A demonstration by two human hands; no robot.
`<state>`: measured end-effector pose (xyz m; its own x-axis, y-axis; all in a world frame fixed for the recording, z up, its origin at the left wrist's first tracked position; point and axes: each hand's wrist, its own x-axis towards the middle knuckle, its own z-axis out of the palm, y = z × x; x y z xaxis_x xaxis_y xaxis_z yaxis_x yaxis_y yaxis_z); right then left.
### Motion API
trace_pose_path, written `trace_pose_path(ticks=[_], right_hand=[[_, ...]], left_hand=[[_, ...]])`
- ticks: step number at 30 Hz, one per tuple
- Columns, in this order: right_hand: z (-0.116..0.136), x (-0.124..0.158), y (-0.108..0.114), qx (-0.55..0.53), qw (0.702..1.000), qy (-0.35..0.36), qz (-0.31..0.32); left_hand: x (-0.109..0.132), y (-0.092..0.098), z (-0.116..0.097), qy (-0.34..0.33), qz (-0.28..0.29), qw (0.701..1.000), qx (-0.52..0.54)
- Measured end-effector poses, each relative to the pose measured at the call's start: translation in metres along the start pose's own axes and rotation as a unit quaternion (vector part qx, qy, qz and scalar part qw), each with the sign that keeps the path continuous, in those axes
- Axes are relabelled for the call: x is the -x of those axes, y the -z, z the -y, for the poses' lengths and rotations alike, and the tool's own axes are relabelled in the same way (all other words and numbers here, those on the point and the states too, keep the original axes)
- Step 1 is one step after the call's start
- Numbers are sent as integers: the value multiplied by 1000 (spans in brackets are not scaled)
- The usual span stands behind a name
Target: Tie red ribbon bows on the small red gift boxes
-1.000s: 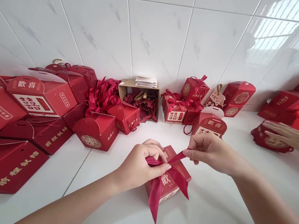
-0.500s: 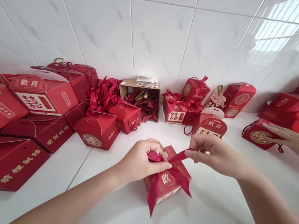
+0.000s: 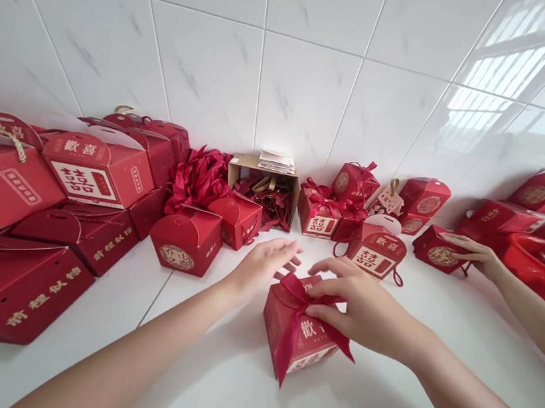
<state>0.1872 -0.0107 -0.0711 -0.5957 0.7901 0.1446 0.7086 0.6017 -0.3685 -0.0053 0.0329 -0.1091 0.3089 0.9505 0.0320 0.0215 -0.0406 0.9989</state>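
A red gift box (image 3: 280, 332) with pale characters stands on the white surface in front of me, a dark red satin ribbon (image 3: 290, 340) tied in a bow over its top. My right hand (image 3: 364, 306) pinches the bow between thumb and fingers from the right. Just behind the box's left side, my left hand (image 3: 264, 266) is raised with its fingers stretched out and nothing in them. The ribbon's tails hang down over the near side of the box. The knot is partly hidden by my right fingers.
Several red boxes (image 3: 100, 175) are stacked at left. Behind stand a heap of ribbon (image 3: 200, 178), a cardboard box (image 3: 296, 200) and boxes with bows (image 3: 320, 220). On the right, another person's hand (image 3: 477, 251) rests on a red box (image 3: 440, 249) near a red basin (image 3: 520, 263).
My left hand has let go of the ribbon and moved up, its fingers opening. My right hand has shifted from the pulled ribbon end to the bow. The view has tilted slightly.
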Motion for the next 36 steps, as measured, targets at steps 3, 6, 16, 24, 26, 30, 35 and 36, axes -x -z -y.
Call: trace_pose_path(ticks=[3,6,16,24,26,30,35,36], right_hand=[[-3,-7,1,-7,1000,-13,-12],[-22,-18,19,-18,997,-29,-66],[-92,-146,120,79,931,-266,-239],[-147,-240,66,176,919,-271,-227],[-149,-246,58,183,914,-269,-242],[-123,-241,51,188,899,-225,-324],[-51,-223,3,163,942,-32,-292],[-37,-221,-12,152,954,6,-259]], left_hand=[[-14,8,20,25,-94,994,52],[-25,17,47,20,-113,991,62],[-16,17,75,3,-3,1000,21],[-18,21,93,-14,36,997,-73],[-17,21,95,-16,45,995,-87],[-15,20,95,-9,57,992,-114],[-11,19,90,-9,48,985,-163],[-10,19,91,-30,54,982,-177]])
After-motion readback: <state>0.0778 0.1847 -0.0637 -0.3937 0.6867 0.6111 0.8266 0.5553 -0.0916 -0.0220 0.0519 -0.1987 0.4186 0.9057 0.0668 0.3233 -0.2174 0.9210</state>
